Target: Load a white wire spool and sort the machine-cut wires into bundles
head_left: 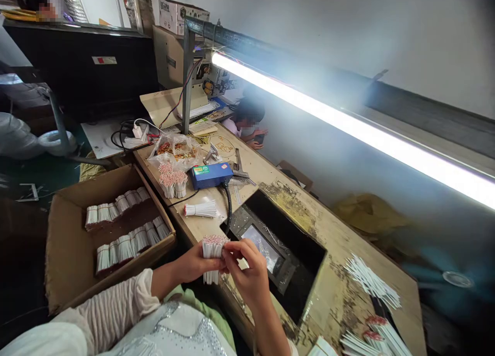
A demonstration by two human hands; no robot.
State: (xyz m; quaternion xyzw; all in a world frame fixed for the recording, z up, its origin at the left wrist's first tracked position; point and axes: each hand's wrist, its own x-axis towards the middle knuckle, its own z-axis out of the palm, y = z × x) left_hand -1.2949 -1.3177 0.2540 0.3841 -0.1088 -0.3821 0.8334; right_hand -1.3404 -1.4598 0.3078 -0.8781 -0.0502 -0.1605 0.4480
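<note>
My left hand (193,266) is wrapped round an upright bundle of thin white wires (212,247) with reddish tips at the top. At the bundle's right edge, the fingers of my right hand (247,268) are pinched together against it; whether they grip a single wire is too small to tell. Just behind my hands a tied white bundle (200,208) lies on its side on the wooden table (336,253). Farther back, several red-tipped bundles (172,181) stand upright beside a blue box-shaped device (211,175).
To the left, a cardboard box (65,242) holds two rows of bundles. A dark recess (309,273) opens in the table. Loose white wires (373,281) lie at the right. A lit tube lamp (348,116) hangs overhead. Another person (247,119) is beyond the table.
</note>
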